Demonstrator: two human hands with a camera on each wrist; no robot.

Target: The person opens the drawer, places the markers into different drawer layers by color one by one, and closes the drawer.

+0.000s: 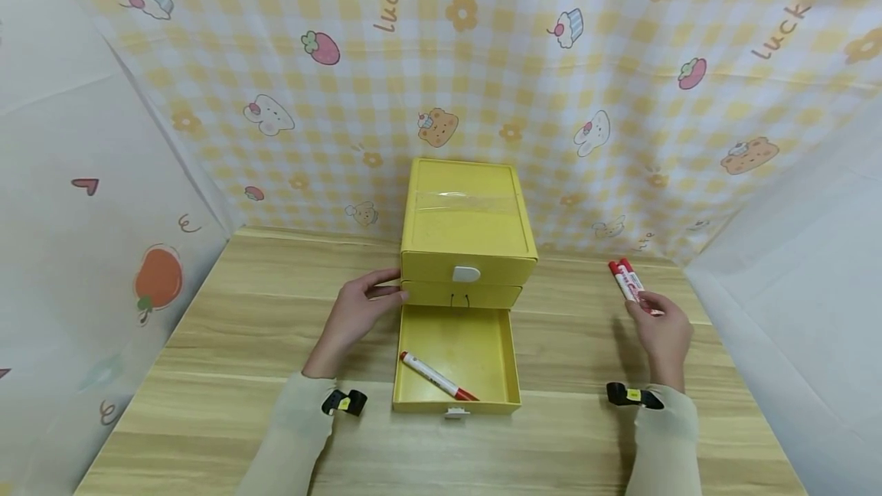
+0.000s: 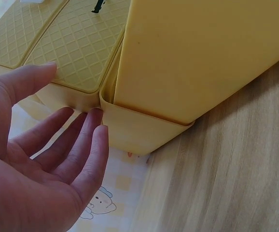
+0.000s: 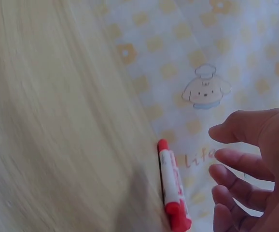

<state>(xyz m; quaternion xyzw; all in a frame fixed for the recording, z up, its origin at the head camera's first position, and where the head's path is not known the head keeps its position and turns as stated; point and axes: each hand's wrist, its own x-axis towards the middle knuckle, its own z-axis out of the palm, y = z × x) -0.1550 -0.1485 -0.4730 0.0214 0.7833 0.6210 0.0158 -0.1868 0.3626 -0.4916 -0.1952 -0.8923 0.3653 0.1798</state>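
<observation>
A yellow drawer box (image 1: 468,232) stands in the middle of the table, its bottom drawer (image 1: 475,339) pulled out toward me. Inside that drawer a red-and-white marker (image 1: 437,379) lies slanted. My left hand (image 1: 354,308) is at the box's left side. In the left wrist view its fingers (image 2: 89,137) touch the side, and its thumb is by the patterned front of a closed drawer. Over at the right, my right hand (image 1: 664,327) hovers by two red-capped markers (image 1: 625,282) lying side by side. The right wrist view shows a gap between its relaxed fingers (image 3: 241,188) and those markers (image 3: 170,176).
A checked curtain (image 1: 462,83) with cartoon prints hangs behind the table. White cloth (image 1: 89,251) borders the left side, and more hangs on the right. Clear tape (image 1: 468,203) crosses the box's top. The wooden table (image 1: 262,282) extends on both sides of the box.
</observation>
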